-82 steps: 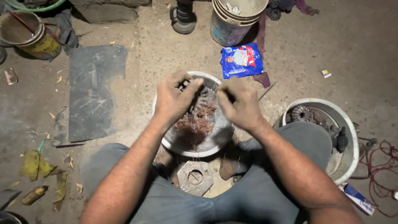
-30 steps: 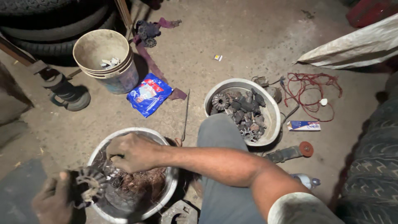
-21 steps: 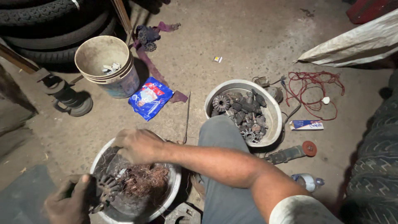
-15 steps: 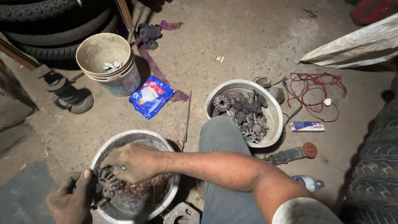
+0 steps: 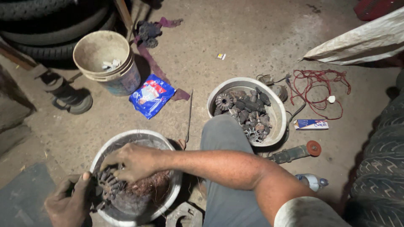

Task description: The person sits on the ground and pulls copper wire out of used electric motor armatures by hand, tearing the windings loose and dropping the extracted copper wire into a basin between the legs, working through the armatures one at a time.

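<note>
Round white metal basin (image 5: 126, 138) on the floor holds a dark toothed metal gear (image 5: 108, 185) at its left rim. Right hand (image 5: 132, 162) grips the gear from above, fingers curled. Left hand (image 5: 69, 201) clasps it from outside.

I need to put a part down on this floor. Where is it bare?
Bare floor lies between the bucket, the blue packet and the bowl of gears, and beyond them. It is crowded by the red cord and around the near basin.
</note>
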